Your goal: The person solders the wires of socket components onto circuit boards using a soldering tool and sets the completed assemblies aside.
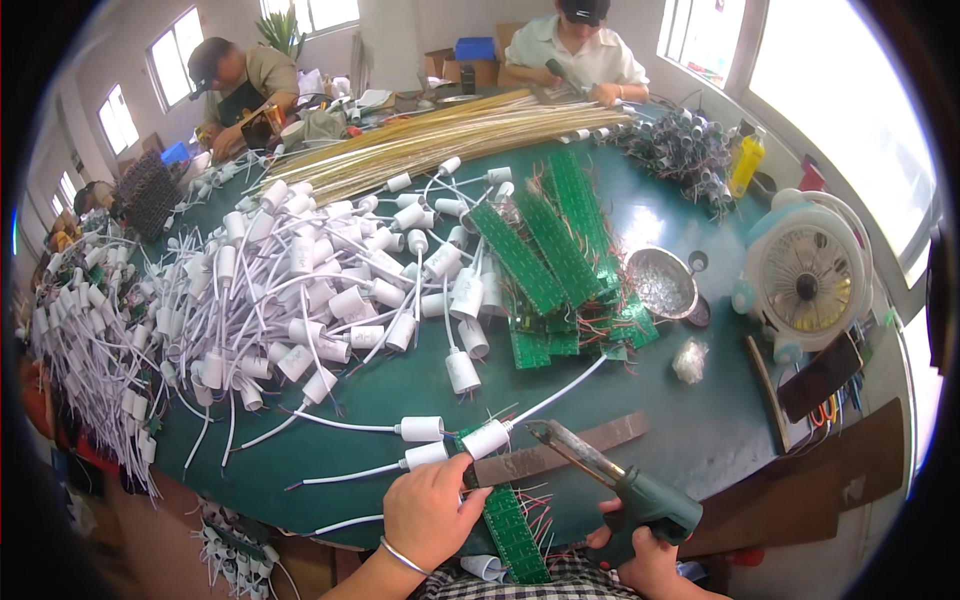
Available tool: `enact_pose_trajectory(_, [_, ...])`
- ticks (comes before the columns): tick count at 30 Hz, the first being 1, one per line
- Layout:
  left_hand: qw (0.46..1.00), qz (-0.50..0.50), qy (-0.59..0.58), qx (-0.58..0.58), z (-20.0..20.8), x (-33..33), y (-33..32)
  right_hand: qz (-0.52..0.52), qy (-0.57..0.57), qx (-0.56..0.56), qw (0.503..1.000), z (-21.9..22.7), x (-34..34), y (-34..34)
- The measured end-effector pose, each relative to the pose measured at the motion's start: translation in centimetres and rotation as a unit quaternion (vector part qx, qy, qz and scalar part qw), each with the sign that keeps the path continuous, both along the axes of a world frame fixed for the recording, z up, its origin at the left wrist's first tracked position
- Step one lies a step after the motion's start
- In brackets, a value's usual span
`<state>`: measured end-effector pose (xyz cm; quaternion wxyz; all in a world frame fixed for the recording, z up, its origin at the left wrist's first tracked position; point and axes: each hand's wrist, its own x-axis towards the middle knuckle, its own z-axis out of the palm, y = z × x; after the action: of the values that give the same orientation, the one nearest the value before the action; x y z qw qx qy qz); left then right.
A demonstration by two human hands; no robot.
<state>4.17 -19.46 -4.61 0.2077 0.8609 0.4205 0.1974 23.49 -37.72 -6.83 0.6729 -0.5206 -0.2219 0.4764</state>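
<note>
My right hand (640,560) grips a dark green soldering gun (655,505) by its handle. Its metal tip points up and left over a brown flat bar (600,437). My left hand (430,510) is closed at the bar's left end, thumb and forefinger on a green circuit board strip (515,535); the fingertips are partly hidden. The strip passes by the bar and has thin reddish wires along its right side. A white lamp socket (487,440) with a white cable rests against the bar, just above my left fingers. Two more sockets (420,429) (425,456) lie left of it.
A big heap of white cabled sockets (300,260) covers the left. Stacked green circuit boards (540,250), a round metal bowl (660,283) and a fan (805,285) stand farther right. Long thin strips (420,140) lie across the back, where two people work.
</note>
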Motion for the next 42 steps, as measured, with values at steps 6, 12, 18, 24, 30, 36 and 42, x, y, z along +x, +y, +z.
enact_pose_trajectory(6, [1.000,0.021,-0.018,-0.002,1.2,-0.6,0.2,-0.036,0.052,0.046,0.997,1.4,-0.2,2.6])
enact_pose_trajectory(12, [0.997,-0.033,-0.035,0.061,2.8,0.5,3.2,0.012,0.194,0.062,0.979,1.3,-0.1,6.7])
enact_pose_trajectory(18, [0.992,-0.085,0.086,0.039,2.7,2.2,5.0,-0.002,0.196,0.058,0.979,1.7,-0.8,7.3])
enact_pose_trajectory(24, [0.999,-0.033,-0.034,-0.008,1.6,0.7,3.7,-0.015,0.201,0.050,0.978,2.4,-0.8,7.0])
enact_pose_trajectory(30, [0.992,0.006,-0.117,-0.039,0.9,-0.5,2.6,0.003,0.194,0.036,0.980,2.8,-0.9,8.0])
enact_pose_trajectory(36, [0.991,-0.014,-0.093,-0.095,1.4,-0.4,4.0,-0.041,0.202,0.122,0.971,1.8,-1.6,8.3])
enact_pose_trajectory(42, [0.991,-0.002,-0.088,-0.100,2.0,0.2,3.6,-0.054,0.176,0.187,0.965,-0.2,-1.7,8.5])
